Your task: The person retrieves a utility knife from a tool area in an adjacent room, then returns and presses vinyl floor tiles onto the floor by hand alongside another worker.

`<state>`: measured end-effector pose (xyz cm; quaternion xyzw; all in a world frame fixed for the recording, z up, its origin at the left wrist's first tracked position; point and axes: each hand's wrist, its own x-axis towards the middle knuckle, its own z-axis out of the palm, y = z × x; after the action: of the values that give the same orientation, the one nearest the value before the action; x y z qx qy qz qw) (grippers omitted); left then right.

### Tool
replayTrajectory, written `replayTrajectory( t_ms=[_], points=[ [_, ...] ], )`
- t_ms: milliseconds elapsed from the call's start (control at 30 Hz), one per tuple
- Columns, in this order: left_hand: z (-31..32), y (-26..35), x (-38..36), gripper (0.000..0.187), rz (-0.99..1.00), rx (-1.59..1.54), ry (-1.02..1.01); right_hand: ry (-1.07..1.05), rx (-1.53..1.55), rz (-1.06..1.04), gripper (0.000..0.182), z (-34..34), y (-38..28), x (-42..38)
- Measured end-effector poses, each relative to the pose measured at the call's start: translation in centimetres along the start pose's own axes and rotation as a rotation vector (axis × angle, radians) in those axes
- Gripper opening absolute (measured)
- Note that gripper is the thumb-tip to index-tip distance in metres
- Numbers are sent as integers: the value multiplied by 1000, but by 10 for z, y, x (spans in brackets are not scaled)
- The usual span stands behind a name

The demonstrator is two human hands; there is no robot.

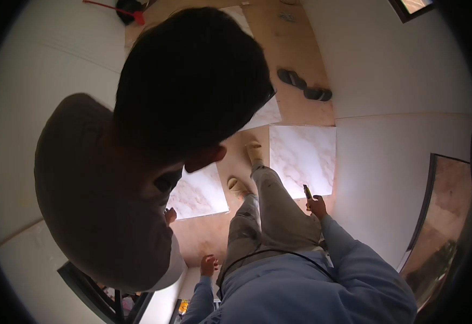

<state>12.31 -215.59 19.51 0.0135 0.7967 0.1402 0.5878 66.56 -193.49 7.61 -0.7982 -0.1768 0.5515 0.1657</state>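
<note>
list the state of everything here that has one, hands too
cutter-like tool, held; too small to tell if its blade is out
right hand, closed around that tool
left hand, seemingly empty, fingers loosely curled
right marble-patterned panel, flat on the floor
left marble-patterned panel, flat, partly hidden by a co-worker
dark slippers, unworn
black cord, bowed

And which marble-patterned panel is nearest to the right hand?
The panel beside the right wall, ahead of the right hand; the other panels lie farther left.
</note>
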Motion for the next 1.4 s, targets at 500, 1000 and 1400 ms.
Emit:
replayTrajectory(
  t_ms=[500,1000,1400],
  points=[
    [2,88,20,31,506,578,-68,36,-2,-19,54,-9,-154,54],
    [0,276,155,27,1362,2325,271,273,135,126,50,-102,-71,2],
    [141,392,103,31,855,2112,-73,258,-1,-163,47,-231,-243,253]
  ],
)
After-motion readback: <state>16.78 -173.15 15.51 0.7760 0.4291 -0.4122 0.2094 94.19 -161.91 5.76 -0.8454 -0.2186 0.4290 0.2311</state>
